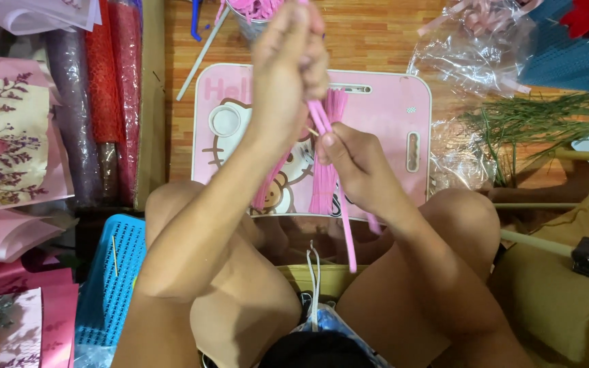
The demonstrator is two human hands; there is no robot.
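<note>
My left hand (288, 65) is raised above a small pink lap table (390, 109) and pinches the upper end of a pink pipe cleaner (322, 123). My right hand (356, 160) grips the same pink pipe cleaner lower down, thumb pressed on it, and its long tail (348, 235) hangs down between my knees. A bundle of more pink pipe cleaners (325, 184) lies on the table under my hands. A thin wooden stick tip shows between my hands.
Rolls of red and purple wrapping mesh (107, 88) and floral paper sheets (8, 136) lie at left. A blue plastic basket (114, 272) sits by my left knee. Crumpled clear cellophane (475, 54) and green grass-like stems (533, 126) lie at right, on a wooden floor.
</note>
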